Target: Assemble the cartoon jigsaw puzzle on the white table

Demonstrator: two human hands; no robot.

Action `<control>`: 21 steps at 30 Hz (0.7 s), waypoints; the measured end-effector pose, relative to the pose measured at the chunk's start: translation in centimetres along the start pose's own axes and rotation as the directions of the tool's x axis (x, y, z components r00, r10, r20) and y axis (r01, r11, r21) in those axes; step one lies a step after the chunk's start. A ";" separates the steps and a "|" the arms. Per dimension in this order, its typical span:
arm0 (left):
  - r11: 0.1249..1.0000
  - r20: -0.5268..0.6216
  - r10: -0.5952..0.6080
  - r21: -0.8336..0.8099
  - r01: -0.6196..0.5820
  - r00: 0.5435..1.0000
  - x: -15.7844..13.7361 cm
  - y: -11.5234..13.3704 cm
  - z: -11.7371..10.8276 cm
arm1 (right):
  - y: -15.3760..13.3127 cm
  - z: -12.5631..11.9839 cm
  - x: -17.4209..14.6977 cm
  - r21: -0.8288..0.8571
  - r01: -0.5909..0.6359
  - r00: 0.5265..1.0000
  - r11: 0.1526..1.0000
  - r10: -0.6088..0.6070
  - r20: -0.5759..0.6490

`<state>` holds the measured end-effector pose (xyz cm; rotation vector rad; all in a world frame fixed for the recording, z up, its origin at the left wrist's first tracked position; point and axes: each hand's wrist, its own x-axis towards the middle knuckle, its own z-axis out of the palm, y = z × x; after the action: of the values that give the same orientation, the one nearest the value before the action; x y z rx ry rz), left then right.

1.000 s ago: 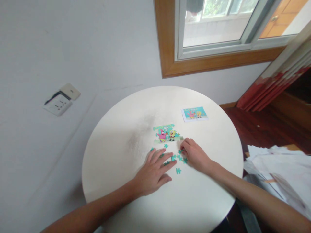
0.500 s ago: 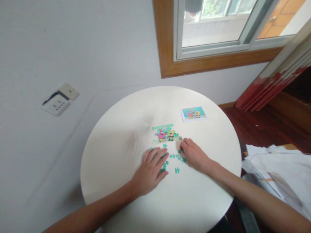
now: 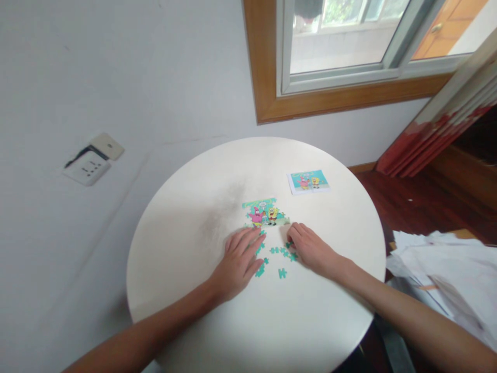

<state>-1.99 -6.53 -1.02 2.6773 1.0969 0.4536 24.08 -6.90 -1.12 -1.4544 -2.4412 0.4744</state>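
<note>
A partly joined jigsaw puzzle (image 3: pixel 259 211) with cartoon figures lies near the table's middle, its right edge ragged. My left hand (image 3: pixel 240 259) rests with fingers stretched over loose teal puzzle pieces (image 3: pixel 260 270), its fingertips by the puzzle's lower edge. Just below the puzzle's right corner, my right hand (image 3: pixel 306 246) is curled closed. Whatever its fingers hold, if anything, is hidden, though a teal piece shows beside them. Between the hands lie several more loose pieces, with a single puzzle piece (image 3: pixel 282 273) nearer me.
A picture card (image 3: pixel 309 182) with the same cartoon scene lies at the back right of the round white table (image 3: pixel 174 248). Papers (image 3: pixel 446 280) are piled to the right of it. Beyond the table are a wall and a window.
My left hand has slid a little up and left, its fingertips now at the puzzle's lower edge and more teal pieces uncovered beside its thumb. My right hand has hardly moved.
</note>
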 end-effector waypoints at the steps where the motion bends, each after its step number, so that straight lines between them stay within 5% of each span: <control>1: 1.000 -0.020 -0.011 -0.012 0.011 1.000 0.4 -0.2 -0.3 | 0.1 -0.1 0.0 0.014 0.012 1.000 1.000 -0.012 0.009; 9: 0.996 -0.161 -0.047 -0.079 0.035 0.986 6.1 -3.2 -2.8 | 0.4 -0.9 0.3 0.264 -0.011 1.000 0.964 0.008 0.012; 15: 0.977 -0.178 -0.036 -0.215 -0.003 0.983 9.8 -4.5 -2.0 | 2.5 -1.4 2.8 0.698 -0.154 0.974 0.699 0.225 -0.010; 21: 0.976 -0.219 -0.031 -0.216 -0.017 0.975 10.8 -4.5 -0.5 | 3.7 -2.2 7.0 0.817 -0.218 0.937 0.535 0.347 0.022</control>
<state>2.23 4.28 0.23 2.4755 1.0449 0.8371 24.67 1.26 -0.19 -1.3455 -1.4570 1.3047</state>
